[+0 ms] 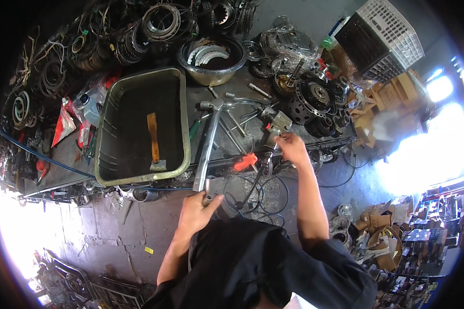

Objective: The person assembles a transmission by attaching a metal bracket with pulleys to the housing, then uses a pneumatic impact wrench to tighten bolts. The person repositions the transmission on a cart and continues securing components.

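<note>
A T-shaped metal bar (207, 149) is overhanging the table's (239, 82) front edge, apparently within easy reach. The left hand (198, 213) is closing loosely around a small metal cylinder (208, 191) at the bar's near end. The right hand (293, 149) is pinching a metal fitting (282, 122) near that edge, seemingly steadying it. Leftward, a deep tray (134, 179) is containing a wooden-handled hammer (153, 136).

From head height, one wide fisheye view looks steeply down over the workbench (67, 150).
</note>
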{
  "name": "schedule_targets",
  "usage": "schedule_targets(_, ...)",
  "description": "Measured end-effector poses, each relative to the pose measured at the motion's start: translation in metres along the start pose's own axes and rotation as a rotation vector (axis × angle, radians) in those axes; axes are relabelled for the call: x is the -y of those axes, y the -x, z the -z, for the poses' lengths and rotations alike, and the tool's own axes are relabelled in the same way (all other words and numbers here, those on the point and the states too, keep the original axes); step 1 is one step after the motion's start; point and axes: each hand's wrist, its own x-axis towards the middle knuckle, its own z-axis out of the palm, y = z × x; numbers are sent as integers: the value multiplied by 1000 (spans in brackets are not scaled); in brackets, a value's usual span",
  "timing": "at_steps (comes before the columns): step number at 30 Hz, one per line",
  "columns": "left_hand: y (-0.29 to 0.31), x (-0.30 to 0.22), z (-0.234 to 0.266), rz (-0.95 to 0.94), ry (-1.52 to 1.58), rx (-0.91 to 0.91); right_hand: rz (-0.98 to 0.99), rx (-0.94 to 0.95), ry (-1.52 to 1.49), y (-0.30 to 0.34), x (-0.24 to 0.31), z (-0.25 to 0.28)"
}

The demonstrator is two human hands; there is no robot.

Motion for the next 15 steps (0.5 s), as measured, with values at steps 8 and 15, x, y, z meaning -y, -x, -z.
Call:
schedule_targets(8, 30, 43, 33, 247, 217, -230, -226, -157, 296, -125, -68, -70)
schedule_targets(15, 86, 35, 23, 290, 376, -480, -218, -130, -187, -108, -52, -42)
